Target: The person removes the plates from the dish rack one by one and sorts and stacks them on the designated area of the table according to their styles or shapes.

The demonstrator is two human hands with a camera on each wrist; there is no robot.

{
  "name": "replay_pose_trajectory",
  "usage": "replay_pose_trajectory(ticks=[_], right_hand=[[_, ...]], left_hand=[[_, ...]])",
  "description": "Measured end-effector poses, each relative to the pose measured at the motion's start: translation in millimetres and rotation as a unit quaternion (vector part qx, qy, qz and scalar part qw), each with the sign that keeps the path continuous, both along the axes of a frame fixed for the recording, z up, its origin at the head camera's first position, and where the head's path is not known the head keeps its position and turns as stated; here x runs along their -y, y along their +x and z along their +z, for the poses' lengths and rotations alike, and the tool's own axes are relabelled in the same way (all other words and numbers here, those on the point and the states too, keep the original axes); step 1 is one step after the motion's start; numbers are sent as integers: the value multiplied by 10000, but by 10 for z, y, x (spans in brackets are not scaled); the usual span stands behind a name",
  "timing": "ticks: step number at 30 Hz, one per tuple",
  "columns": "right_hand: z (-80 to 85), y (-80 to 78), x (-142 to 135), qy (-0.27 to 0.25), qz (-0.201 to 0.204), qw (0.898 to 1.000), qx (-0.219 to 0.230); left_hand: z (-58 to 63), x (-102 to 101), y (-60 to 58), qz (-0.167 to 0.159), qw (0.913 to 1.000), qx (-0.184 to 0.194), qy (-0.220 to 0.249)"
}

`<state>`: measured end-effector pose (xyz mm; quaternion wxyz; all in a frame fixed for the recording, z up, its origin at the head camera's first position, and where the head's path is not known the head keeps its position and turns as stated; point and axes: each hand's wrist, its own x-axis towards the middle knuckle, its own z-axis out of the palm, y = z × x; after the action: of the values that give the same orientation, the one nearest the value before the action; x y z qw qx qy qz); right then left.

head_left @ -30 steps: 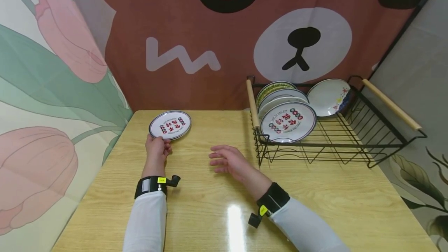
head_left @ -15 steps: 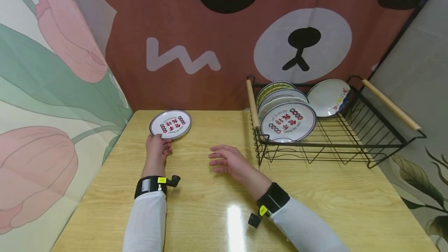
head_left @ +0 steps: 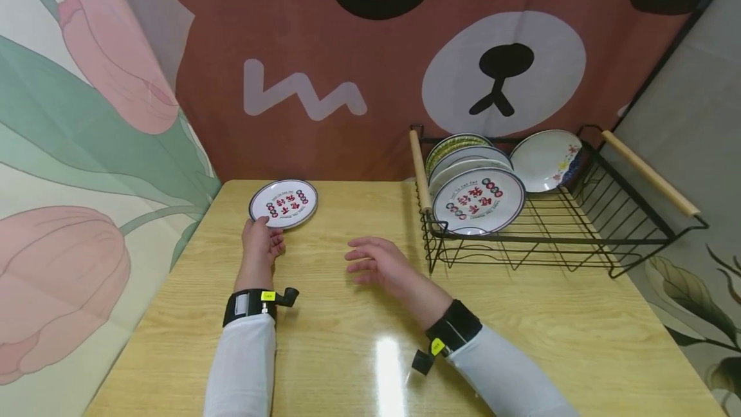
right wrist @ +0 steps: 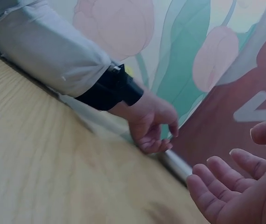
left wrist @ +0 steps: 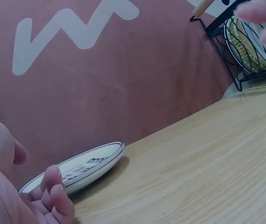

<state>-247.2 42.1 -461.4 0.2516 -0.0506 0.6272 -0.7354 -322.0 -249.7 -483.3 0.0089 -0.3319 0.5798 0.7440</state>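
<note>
Thumb of my left hand now laps further over the near rim of the plate, bringing contact nearer; can't tell whether I grip it. Plate sits on the table, back left. Right hand hangs loose, holding nothing.

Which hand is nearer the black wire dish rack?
Right. The right hand is off the near left corner of the rack, not touching it; the left hand is farther left, at the near edge of the lone plate.
</note>
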Motion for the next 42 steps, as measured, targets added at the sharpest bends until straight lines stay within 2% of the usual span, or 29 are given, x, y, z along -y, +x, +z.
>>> replay_pose_trajectory(ticks=[3,7,10,15,20,25,29,35,38,42], right_hand=[[105,3,-3,95,114,9996,-241],[319,-5,-23,381,472,9947,-833],[535,-29,-44,683,729,9864,-1308],[895,-89,-123,1151,1102,9657,-2048],[1233,-126,-282,1446,1345,9448,-2613],[1535,-187,-498,1610,1354,9286,-3056],[1710,-249,-674,1988,1354,9176,-3166],[1861,-404,-913,2692,1179,9013,-3182],[1890,-522,-1050,3273,1028,8798,-3290],[1888,-680,-1253,4047,947,8438,-3394]], left_hand=[[17,-4,-7,-1,10000,-36,-87],[94,-31,-4,55,9995,-304,-52],[214,-69,15,102,9974,-699,105],[461,-142,88,1,9888,-1444,363],[721,-280,227,-269,9759,-2102,522],[946,-492,384,-614,9631,-2581,447],[1039,-681,469,-1018,9549,-2759,407],[1092,-985,563,-1647,9428,-2890,222],[1095,-1121,603,-1856,9392,-2879,227],[1058,-1276,650,-2130,9369,-2759,267]])
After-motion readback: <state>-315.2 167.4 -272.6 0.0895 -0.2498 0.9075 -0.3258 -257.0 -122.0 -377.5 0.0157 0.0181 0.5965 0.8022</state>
